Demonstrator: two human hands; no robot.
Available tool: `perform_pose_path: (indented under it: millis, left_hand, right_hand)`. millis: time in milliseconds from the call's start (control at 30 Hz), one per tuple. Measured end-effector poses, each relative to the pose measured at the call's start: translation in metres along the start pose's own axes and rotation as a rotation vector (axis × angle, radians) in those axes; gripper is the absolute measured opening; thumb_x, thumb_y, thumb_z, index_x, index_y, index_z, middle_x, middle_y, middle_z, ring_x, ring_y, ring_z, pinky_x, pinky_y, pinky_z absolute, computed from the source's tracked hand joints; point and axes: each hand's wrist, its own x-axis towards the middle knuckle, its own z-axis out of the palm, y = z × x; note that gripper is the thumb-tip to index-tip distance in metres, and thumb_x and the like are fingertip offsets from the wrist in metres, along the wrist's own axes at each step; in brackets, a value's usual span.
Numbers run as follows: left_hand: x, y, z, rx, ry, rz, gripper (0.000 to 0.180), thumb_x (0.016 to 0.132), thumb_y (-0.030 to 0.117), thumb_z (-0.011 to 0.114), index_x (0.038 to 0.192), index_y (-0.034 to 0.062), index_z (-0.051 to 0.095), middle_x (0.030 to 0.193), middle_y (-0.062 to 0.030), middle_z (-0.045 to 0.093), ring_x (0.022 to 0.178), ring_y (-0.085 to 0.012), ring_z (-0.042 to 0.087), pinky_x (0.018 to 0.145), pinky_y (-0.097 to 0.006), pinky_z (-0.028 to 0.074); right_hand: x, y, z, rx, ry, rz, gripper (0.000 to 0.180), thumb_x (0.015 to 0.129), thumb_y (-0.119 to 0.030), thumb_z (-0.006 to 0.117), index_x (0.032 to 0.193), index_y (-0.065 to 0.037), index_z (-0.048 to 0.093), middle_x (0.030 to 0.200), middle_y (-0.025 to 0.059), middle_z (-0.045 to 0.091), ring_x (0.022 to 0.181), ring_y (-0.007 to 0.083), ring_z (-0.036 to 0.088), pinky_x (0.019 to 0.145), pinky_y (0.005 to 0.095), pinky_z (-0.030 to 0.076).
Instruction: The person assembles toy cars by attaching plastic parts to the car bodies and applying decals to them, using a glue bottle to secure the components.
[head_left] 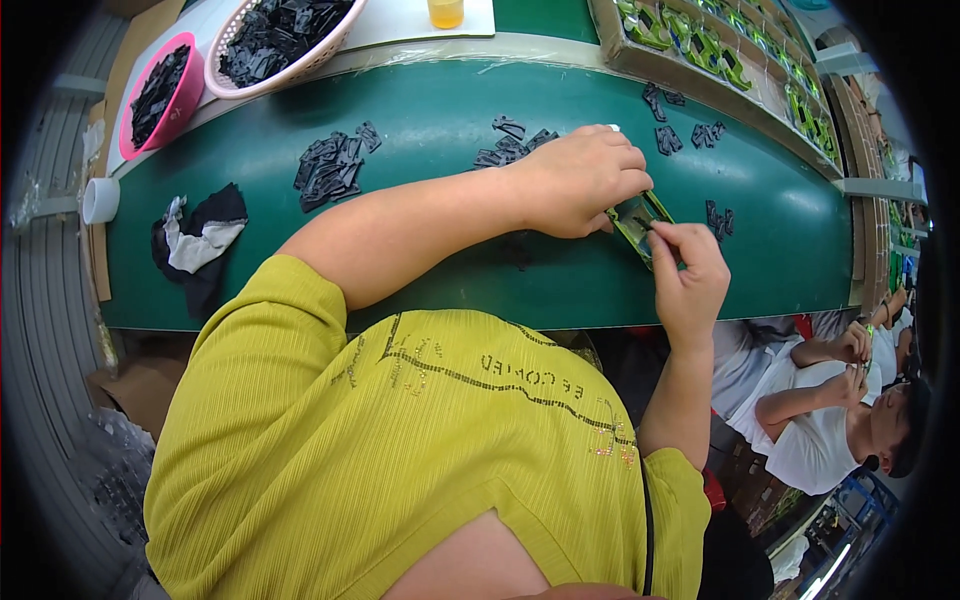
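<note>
Above the green bench (430, 270), left hand (580, 180) closed around one end of a small green-rimmed part (636, 218); right hand (690, 270) fingers pinched on its other end. Part held just over the bench surface. Loose black pieces (333, 165) lie further left; pink basket (280, 40) of black pieces beyond.

a brown cardboard box (135, 385) stands on the floor at lower left, under the table edge; no labels, signs or screens are visible.
</note>
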Motion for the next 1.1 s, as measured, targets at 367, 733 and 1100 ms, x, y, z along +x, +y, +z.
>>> perform_pose_path:
  millis: [367,733,1100]
  left_hand:
    - [-0.006,0.008,-0.002,-0.016,0.026,-0.014,0.054,0.068,0.008,0.079,0.118,0.0043,0.062,0.114,-0.0103,0.062,0.109,-0.0311,0.058,0.095,-0.041,0.049]
    - [-0.004,0.007,-0.001,-0.041,0.031,-0.034,0.051,0.067,0.006,0.075,0.116,0.0020,0.063,0.111,-0.0130,0.063,0.105,-0.0330,0.059,0.091,-0.041,0.050]
    - [-0.003,0.005,0.005,-0.103,0.091,0.007,0.047,0.062,0.013,0.075,0.106,0.0004,0.064,0.100,-0.0144,0.061,0.097,-0.0345,0.058,0.085,-0.043,0.049]
  right_hand:
    - [-0.002,-0.005,0.012,-0.192,-0.053,-0.167,0.009,0.082,0.001,0.069,0.090,-0.003,0.070,0.079,0.0112,0.064,0.071,0.0308,0.063,0.065,0.0395,0.050]
    - [0.008,-0.008,0.009,-0.243,-0.167,-0.176,0.010,0.082,0.000,0.065,0.090,-0.003,0.070,0.078,0.0123,0.061,0.074,0.0330,0.061,0.067,0.0429,0.049]
    - [0.010,-0.009,0.006,-0.241,-0.210,-0.218,0.010,0.081,0.000,0.063,0.089,-0.003,0.067,0.079,0.0157,0.060,0.076,0.0376,0.060,0.067,0.0465,0.047]
